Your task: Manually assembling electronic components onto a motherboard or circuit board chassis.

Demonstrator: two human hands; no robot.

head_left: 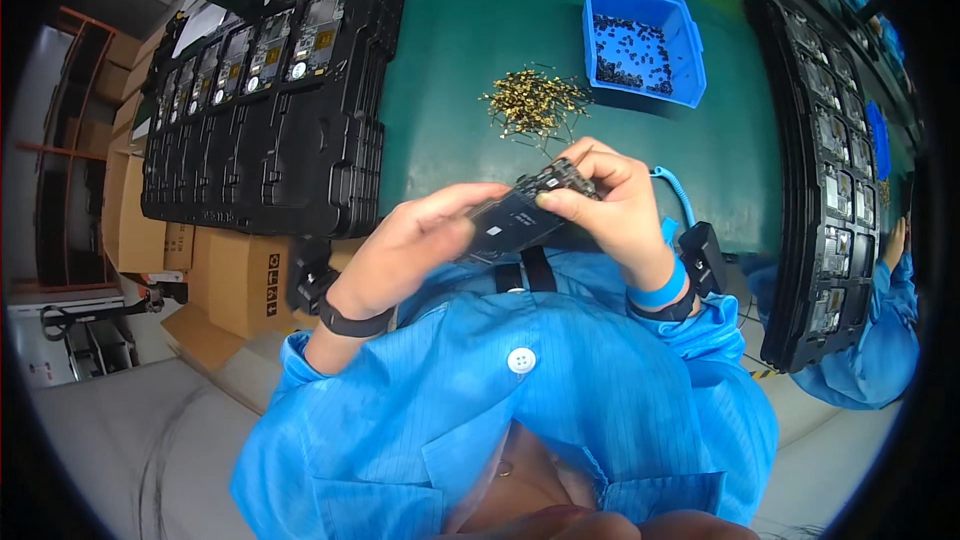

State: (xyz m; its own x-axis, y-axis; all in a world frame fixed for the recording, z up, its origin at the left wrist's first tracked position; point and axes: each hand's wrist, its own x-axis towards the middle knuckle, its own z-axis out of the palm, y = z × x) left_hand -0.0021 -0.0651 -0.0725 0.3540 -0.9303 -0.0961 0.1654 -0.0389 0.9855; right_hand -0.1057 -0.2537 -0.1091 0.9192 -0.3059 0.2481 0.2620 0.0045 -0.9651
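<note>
Close in front of my chest, a black phone assembly (515, 225) is held tilted, with its circuit board bared at the upper end. My right hand (620, 205) grips that board end, thumb on the face and fingers curled behind. Along the assembly's left edge, my left hand (415, 240) is closed, slightly blurred, its fingertips partly hidden. Just beyond the assembly lies a pile of small gold-tipped cables (535, 102) on the green mat (440, 130). A blue bin (690, 50) of small black parts stands farther back, to the right.
Stacked black trays (330, 155) bearing phone assemblies rise at the left; another tray stack (790, 240) stands at the right. A coiled blue cord (678, 190) runs near my right wrist. Cardboard boxes (230, 280) sit at the lower left. A co-worker's blue sleeve (895, 315) shows far right.
</note>
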